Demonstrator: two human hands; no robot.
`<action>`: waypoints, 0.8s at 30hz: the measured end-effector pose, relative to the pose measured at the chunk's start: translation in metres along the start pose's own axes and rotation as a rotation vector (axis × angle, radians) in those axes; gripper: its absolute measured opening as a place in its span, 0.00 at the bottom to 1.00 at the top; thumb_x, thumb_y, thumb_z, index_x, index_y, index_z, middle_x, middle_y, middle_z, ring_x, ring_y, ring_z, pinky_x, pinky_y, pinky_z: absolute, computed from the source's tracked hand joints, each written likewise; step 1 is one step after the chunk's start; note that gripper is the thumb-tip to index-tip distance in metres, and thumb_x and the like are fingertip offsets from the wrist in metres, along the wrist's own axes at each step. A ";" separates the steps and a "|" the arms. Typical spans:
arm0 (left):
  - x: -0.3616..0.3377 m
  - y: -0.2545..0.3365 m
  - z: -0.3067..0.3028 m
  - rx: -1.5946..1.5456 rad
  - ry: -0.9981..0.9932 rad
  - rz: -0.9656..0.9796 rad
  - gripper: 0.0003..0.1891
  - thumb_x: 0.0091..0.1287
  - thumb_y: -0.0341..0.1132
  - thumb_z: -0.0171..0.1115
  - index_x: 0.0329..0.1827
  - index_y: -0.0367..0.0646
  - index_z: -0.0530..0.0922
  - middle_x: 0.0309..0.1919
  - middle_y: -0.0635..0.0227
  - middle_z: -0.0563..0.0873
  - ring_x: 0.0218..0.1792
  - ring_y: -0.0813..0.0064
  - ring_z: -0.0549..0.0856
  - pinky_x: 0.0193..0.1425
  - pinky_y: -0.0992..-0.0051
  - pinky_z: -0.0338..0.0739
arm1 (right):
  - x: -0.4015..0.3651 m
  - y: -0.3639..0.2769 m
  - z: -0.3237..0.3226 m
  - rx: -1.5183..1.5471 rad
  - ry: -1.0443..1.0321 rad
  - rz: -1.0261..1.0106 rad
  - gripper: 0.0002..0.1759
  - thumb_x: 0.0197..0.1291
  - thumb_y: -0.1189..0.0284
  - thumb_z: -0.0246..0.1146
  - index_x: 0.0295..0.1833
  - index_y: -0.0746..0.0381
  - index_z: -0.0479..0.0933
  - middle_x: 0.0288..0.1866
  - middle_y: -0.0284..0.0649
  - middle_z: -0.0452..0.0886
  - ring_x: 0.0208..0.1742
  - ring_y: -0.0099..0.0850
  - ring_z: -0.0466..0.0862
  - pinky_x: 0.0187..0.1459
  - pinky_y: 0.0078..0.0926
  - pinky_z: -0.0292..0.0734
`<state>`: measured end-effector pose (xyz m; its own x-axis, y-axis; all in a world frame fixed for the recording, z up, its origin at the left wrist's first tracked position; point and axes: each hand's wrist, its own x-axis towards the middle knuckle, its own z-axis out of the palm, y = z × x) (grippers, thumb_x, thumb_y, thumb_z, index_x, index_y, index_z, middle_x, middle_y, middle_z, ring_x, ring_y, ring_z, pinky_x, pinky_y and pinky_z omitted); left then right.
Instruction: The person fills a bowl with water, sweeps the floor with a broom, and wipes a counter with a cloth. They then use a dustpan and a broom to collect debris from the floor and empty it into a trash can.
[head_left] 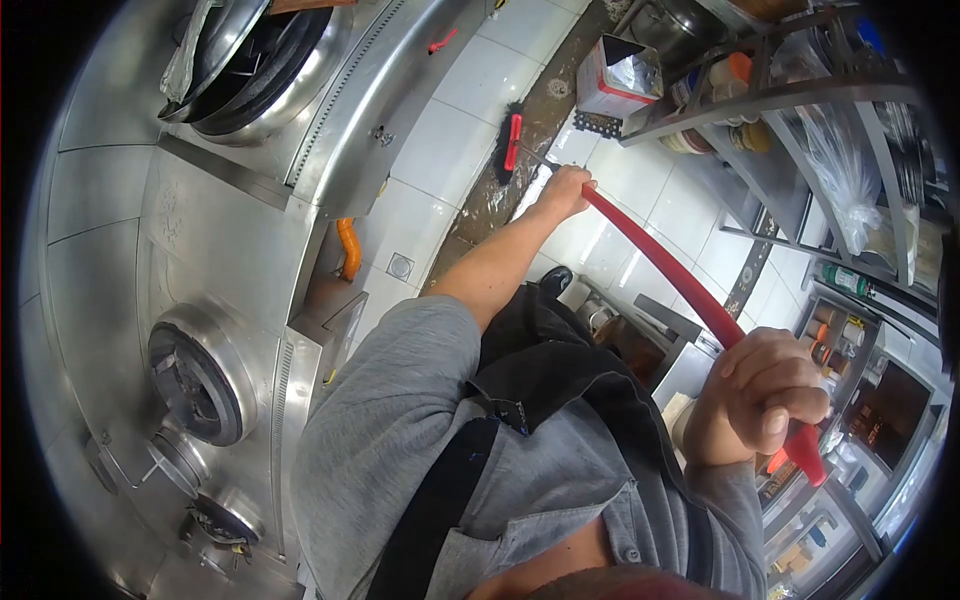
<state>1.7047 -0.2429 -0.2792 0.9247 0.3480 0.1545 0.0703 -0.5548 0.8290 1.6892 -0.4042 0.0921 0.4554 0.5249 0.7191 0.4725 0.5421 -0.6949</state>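
1. White tiles (420, 150) lie on both sides of a dark strip (480, 205); a steel range (225, 205) stands left of the strip, a rack (800, 96) right of it.
2. The brush (515, 142) has its head on the strip; its handle slants back toward the person.
3. 2 hands grip it: left hand (567, 192) closed lower down, right hand (770, 395) closed near the top end.
4. Brushing looks under way, not finished — pale residue marks the strip near the tin (610, 98). How much is done, I cannot tell.
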 end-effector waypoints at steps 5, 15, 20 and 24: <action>0.010 -0.002 0.008 0.006 0.029 -0.008 0.09 0.57 0.32 0.60 0.21 0.38 0.76 0.26 0.52 0.81 0.34 0.51 0.79 0.43 0.59 0.73 | 0.009 0.007 -0.007 -0.004 -0.020 0.015 0.14 0.52 0.71 0.62 0.25 0.59 0.62 0.12 0.33 0.65 0.10 0.24 0.69 0.12 0.23 0.72; 0.058 0.002 0.018 0.021 0.044 -0.055 0.09 0.58 0.34 0.59 0.24 0.38 0.78 0.27 0.52 0.81 0.34 0.50 0.79 0.44 0.58 0.73 | 0.031 0.031 -0.040 -0.052 0.040 0.066 0.15 0.57 0.67 0.62 0.27 0.57 0.62 0.13 0.31 0.62 0.11 0.23 0.68 0.13 0.22 0.71; 0.126 0.006 0.035 0.094 -0.139 -0.267 0.10 0.59 0.37 0.58 0.29 0.39 0.79 0.33 0.50 0.82 0.42 0.50 0.81 0.50 0.59 0.73 | 0.078 0.087 -0.101 0.112 0.195 0.075 0.12 0.60 0.71 0.57 0.28 0.57 0.62 0.14 0.32 0.62 0.13 0.23 0.65 0.16 0.21 0.64; 0.170 0.020 0.046 0.068 -0.198 -0.368 0.06 0.57 0.35 0.58 0.31 0.43 0.80 0.34 0.53 0.83 0.43 0.52 0.81 0.49 0.59 0.75 | 0.110 0.119 -0.154 0.183 0.229 0.083 0.11 0.61 0.72 0.51 0.25 0.57 0.61 0.15 0.32 0.60 0.13 0.22 0.62 0.16 0.20 0.62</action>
<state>1.8802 -0.2297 -0.2613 0.8866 0.3845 -0.2571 0.4279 -0.4709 0.7714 1.9116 -0.3834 0.0887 0.6551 0.4221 0.6267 0.2917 0.6238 -0.7251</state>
